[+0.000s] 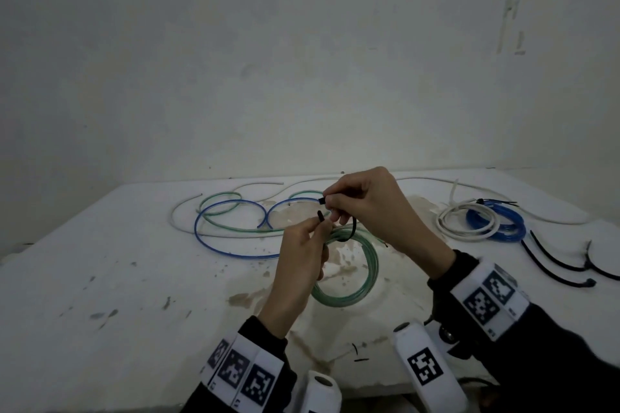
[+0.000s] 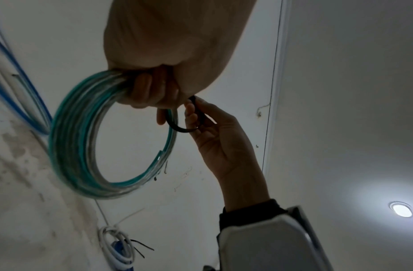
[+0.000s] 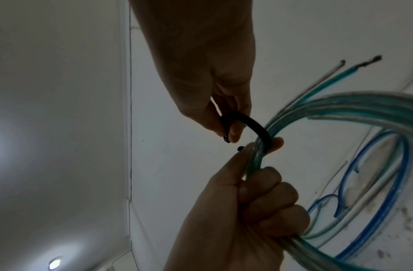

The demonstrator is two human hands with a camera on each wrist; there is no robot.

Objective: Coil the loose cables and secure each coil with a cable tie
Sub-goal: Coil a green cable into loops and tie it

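Left hand (image 1: 298,258) grips green cable coil (image 1: 359,271), lifted just above table (image 1: 134,278). Black cable tie (image 1: 349,233) loops round coil. Right hand (image 1: 365,204) pinches tie head; left thumb and finger pinch tail end. Ends close, not joined. Loose blue cable (image 1: 214,245) and white cable far side. Tied white-and-blue coils (image 1: 483,221) right; spare ties (image 1: 557,261) beside.

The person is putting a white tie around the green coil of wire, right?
Not quite: the cable tie is black, not white, as the right wrist view shows. It loops around the green coil, which the left hand grips while the right hand pinches the tie.
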